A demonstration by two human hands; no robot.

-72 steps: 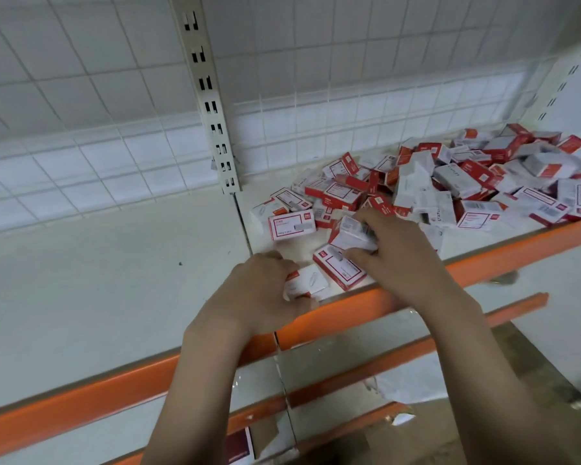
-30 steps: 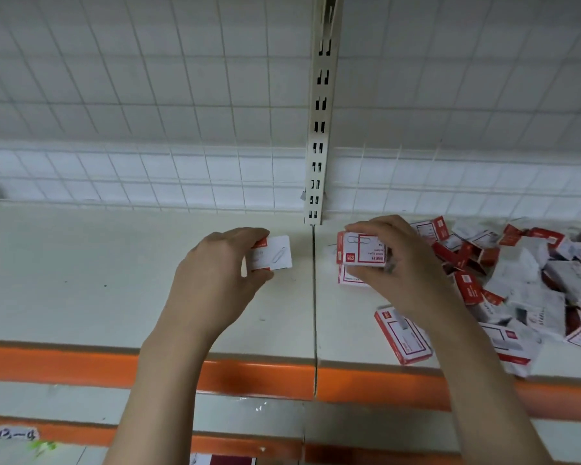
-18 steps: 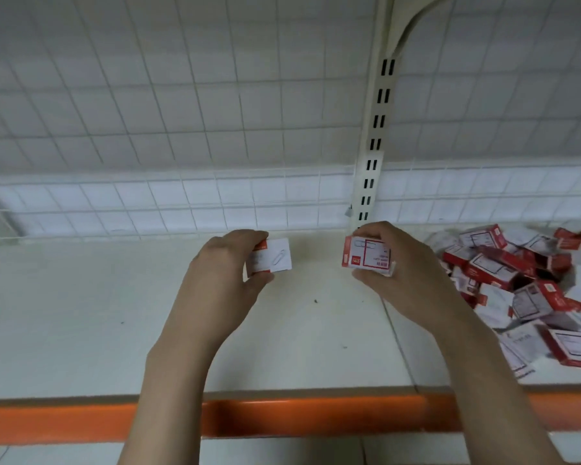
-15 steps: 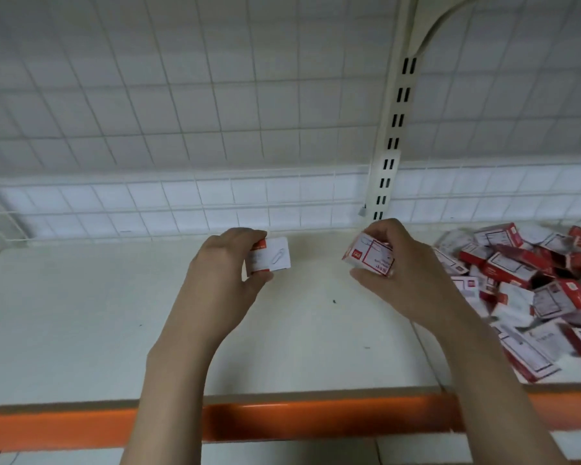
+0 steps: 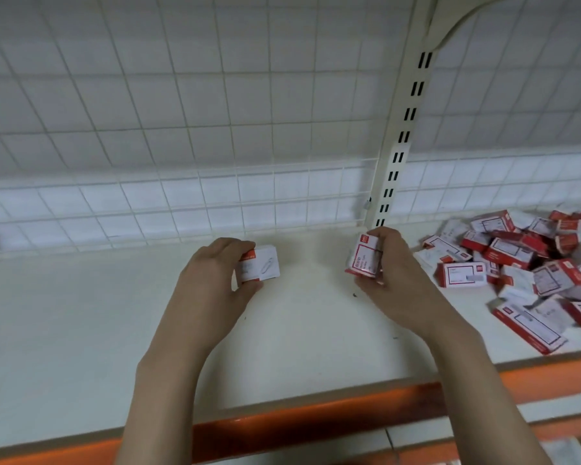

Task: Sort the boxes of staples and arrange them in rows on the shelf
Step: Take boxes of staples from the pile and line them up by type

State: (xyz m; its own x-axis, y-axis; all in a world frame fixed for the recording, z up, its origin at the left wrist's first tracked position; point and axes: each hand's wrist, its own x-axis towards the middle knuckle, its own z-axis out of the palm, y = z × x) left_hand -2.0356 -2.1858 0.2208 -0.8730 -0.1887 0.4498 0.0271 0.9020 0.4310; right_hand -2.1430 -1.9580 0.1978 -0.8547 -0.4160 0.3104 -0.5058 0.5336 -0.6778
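The left hand (image 5: 212, 280) grips a white staple box (image 5: 260, 267); the right hand (image 5: 394, 273) grips a red-framed staple box (image 5: 363, 260) — print unreadable. The pile of boxes (image 5: 524, 263) is cut off at right.

Shop, retail shelf (image 5: 81, 330) with orange front edge, wire-grid back (image 5: 182, 112), slotted upright (image 5: 399, 146), boxes of staples (image 5: 517, 263) heaped right of the upright

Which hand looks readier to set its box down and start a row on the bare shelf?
Probably the left hand: its box hangs over bare shelf, face level. The right hand's box is turned on end, nearer the pile.
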